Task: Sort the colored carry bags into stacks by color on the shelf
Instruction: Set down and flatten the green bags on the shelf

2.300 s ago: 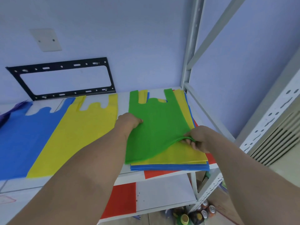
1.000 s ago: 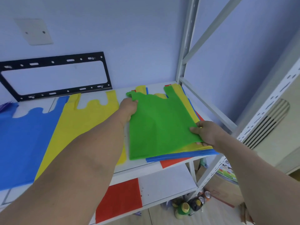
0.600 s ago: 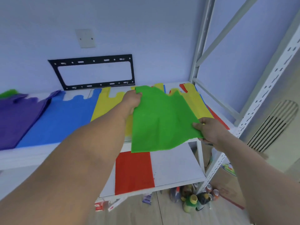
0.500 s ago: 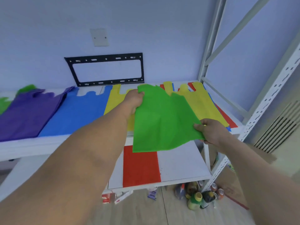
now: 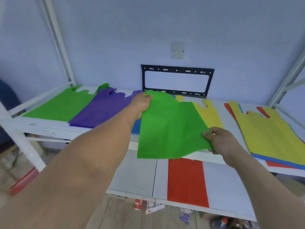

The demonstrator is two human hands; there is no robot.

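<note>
I hold a green carry bag [image 5: 170, 128] in the air over the shelf's front edge. My left hand [image 5: 142, 103] grips its top left corner and my right hand [image 5: 219, 139] pinches its lower right edge. On the white shelf [image 5: 49, 129] lie a green stack [image 5: 61, 104] at far left, then a purple stack [image 5: 102, 109], a blue stack [image 5: 136, 128] mostly hidden behind the held bag, and a yellow stack [image 5: 209, 114]. At far right sits a mixed pile [image 5: 267, 134] with yellow on top over blue and red.
A red bag [image 5: 187, 180] lies on the lower shelf [image 5: 135, 176]. A black metal bracket [image 5: 177, 80] hangs on the back wall. White shelf posts [image 5: 57, 40] stand at both ends. Small items litter the floor [image 5: 148, 207] under the shelf.
I lifted the green bag off the mixed pile at the right and carried it leftward. My view turned left, bringing the purple and green stacks into sight.
</note>
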